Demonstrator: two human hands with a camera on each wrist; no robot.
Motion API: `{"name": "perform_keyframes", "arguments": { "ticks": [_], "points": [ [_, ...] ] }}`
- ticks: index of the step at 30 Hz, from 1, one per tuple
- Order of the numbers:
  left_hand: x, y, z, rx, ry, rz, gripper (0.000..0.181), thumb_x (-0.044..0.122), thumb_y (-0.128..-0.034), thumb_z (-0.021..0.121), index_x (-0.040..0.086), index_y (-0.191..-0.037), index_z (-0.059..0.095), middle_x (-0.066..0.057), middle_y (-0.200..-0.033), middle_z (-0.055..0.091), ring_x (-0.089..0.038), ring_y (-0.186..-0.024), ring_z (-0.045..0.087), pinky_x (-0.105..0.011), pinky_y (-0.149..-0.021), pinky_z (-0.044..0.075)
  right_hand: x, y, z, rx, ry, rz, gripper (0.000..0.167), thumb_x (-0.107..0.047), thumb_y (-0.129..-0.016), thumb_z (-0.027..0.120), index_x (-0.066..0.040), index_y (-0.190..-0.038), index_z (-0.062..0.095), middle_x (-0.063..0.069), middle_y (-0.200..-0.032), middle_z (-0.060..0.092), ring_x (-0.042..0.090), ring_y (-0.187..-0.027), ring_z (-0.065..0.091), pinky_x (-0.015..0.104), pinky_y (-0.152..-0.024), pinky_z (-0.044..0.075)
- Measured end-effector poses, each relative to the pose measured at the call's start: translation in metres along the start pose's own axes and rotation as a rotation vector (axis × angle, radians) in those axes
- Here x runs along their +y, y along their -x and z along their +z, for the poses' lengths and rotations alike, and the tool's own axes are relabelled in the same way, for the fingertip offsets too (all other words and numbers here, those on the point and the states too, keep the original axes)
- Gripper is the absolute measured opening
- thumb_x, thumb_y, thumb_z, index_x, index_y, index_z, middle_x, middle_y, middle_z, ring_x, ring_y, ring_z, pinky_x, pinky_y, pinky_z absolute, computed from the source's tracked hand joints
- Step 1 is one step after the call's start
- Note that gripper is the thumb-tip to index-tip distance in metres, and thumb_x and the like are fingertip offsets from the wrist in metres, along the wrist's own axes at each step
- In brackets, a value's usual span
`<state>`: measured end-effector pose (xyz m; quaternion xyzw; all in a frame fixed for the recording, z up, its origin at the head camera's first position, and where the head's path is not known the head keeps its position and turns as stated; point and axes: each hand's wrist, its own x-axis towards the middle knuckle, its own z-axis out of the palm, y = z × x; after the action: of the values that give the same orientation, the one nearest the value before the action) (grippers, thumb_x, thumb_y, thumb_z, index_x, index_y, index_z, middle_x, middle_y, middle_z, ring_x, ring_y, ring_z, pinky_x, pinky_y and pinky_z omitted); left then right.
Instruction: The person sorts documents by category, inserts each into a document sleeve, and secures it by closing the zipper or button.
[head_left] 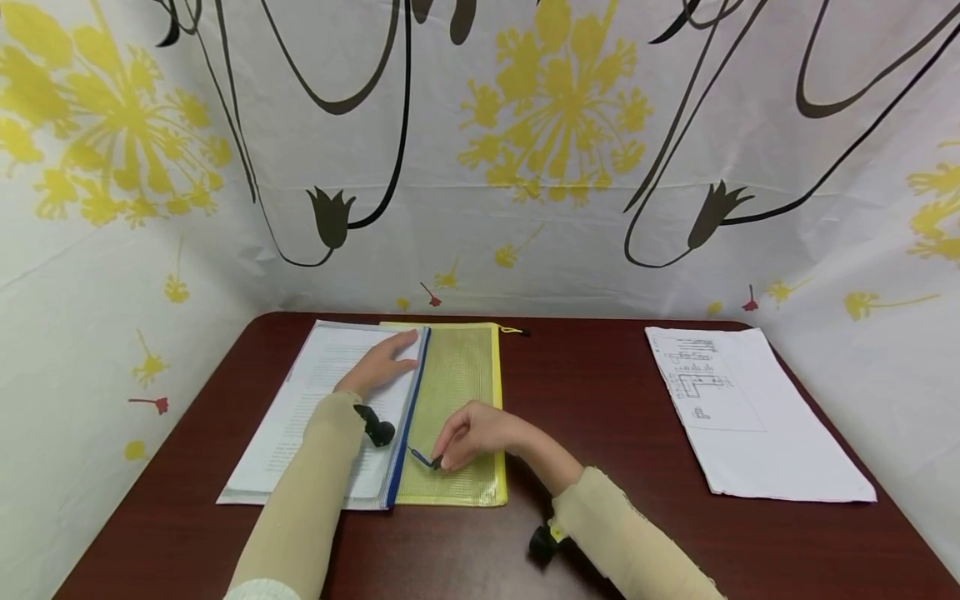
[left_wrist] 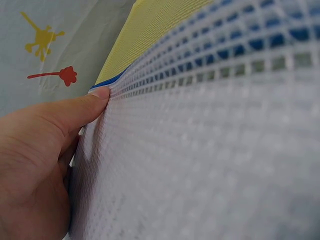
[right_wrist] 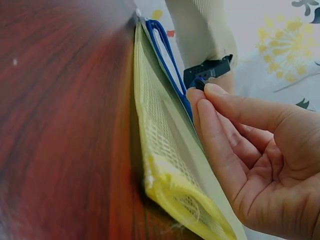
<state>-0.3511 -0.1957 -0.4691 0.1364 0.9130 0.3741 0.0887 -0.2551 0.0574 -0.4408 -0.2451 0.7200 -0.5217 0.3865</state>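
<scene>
A mesh zipper pouch [head_left: 378, 483] with a blue edge holds printed sheets and lies on the left of the table. My left hand [head_left: 378, 364] rests flat on its upper part, fingers spread; in the left wrist view the thumb [left_wrist: 100, 97] presses the mesh beside the blue zipper edge [left_wrist: 112, 80]. With thumb and fingertips, my right hand [head_left: 476, 433] pinches the black end of the blue zipper pull [head_left: 422, 457], near the lower part of that edge. Under the blue-edged pouch, a yellow mesh pouch [head_left: 461, 375] sticks out to the right, beneath my right hand.
A stack of white paper [head_left: 772, 433] with a printed drawing lies at the right of the dark red-brown table [head_left: 585, 392]. The yellow pouch's own zipper pull [head_left: 513, 331] extends at its top right corner. A patterned curtain [head_left: 480, 167] surrounds the table's back and sides.
</scene>
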Motion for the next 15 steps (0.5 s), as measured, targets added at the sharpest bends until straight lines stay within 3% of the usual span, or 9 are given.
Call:
{"name": "perform_keyframes", "arguments": {
  "ticks": [15],
  "points": [
    [-0.001,-0.001,0.000,-0.007,0.004,-0.008,0.063,0.025,-0.1019,0.057,0.012,-0.157,0.030,-0.011,-0.165,0.026,-0.034,-0.154,0.021,-0.053,-0.127,0.015,-0.006,0.006,0.015,-0.137,0.075,-0.027,0.016,0.005,-0.084,0.073,0.009,-0.099,0.073,0.021,-0.093,0.077,0.007,-0.075,0.072,0.030,-0.079,0.062]
  ]
}}
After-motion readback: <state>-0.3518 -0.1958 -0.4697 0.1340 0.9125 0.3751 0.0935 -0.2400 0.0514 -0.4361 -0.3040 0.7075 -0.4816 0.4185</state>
